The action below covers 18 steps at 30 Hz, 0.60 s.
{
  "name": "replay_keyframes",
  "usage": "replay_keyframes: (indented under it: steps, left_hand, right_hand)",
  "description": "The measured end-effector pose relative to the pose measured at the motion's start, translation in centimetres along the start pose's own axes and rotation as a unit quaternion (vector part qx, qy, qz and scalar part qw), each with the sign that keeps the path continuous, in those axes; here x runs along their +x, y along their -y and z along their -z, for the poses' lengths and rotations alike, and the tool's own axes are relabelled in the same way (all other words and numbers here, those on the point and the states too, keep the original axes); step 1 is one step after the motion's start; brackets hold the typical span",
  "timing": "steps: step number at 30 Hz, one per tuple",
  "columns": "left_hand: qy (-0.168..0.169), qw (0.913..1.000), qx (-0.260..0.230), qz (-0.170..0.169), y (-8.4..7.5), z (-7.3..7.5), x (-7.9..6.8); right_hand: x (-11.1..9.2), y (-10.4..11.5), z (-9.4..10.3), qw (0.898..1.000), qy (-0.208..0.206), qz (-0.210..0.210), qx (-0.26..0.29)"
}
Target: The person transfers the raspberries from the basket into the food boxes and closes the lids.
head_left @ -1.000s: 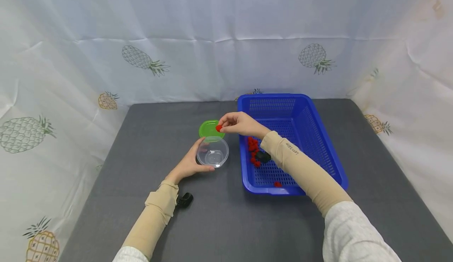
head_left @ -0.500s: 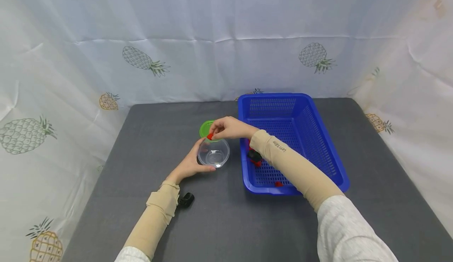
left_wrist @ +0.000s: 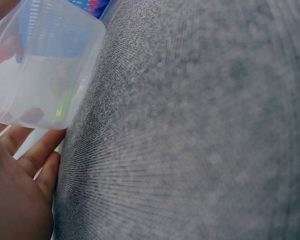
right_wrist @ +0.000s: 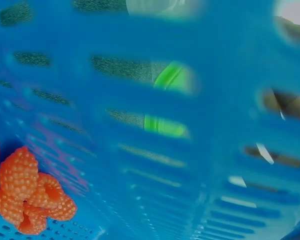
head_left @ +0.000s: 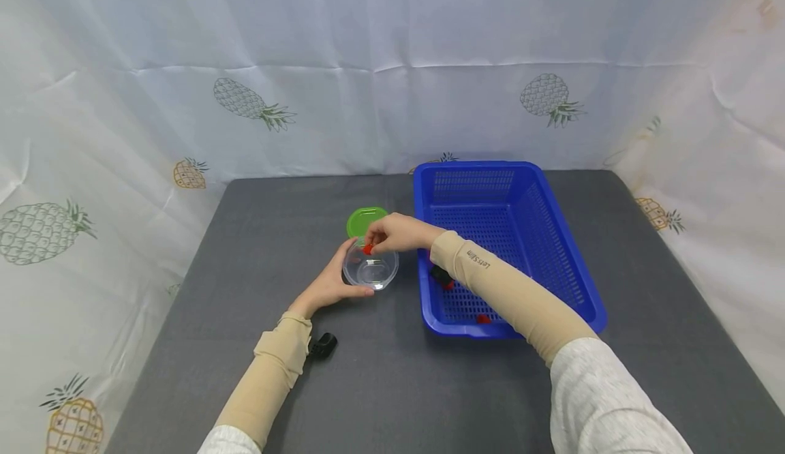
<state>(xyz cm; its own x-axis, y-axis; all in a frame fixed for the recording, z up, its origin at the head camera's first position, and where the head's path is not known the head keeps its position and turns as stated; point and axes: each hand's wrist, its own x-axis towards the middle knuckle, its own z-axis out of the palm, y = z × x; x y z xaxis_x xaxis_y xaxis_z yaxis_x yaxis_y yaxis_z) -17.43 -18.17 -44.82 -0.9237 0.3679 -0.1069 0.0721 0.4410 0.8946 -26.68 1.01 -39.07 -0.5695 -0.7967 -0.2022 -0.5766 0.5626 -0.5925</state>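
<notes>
My left hand (head_left: 331,282) grips a clear plastic bowl (head_left: 371,275), thumb at the near side and fingers at the far left. The left wrist view shows the bowl's see-through wall (left_wrist: 45,65) with fingers (left_wrist: 37,155) against it. Over the bowl's far rim, my right hand (head_left: 398,232) pinches a red raspberry (head_left: 367,249) between thumb and fingers. In the right wrist view, several raspberries (right_wrist: 20,175) lie together in the blue basket; the right hand is mostly hidden behind its slotted wall.
The blue plastic basket (head_left: 555,215) stands right of the bowl, under my right forearm. One raspberry (head_left: 483,319) lies near its front wall. A green lid (head_left: 364,221) lies just behind the bowl. Black wrist devices show below the left forearm (head_left: 264,379) and at the right wrist. Patterned curtains surround the grey table (head_left: 276,215).
My right hand has moved left and nearer, bringing the raspberry from beside the green lid to over the bowl. The left hand and bowl have stayed nearly still.
</notes>
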Motion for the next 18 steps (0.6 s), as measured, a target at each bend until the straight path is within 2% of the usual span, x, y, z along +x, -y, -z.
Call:
replay_keyframes:
  steps: [12, 18]
  left_hand:
    - [0.004, 1.0000, -0.005, 0.003, 0.05, 0.08, 0.01]
    - [0.004, 1.0000, -0.006, 0.000, 0.06, 0.03, -0.01]
  right_hand:
    - [0.46, 0.01, -0.40, 0.998, 0.007, -0.026, -0.064]
    - [0.57, 0.08, -0.64, 0.996, -0.009, -0.042, -0.078]
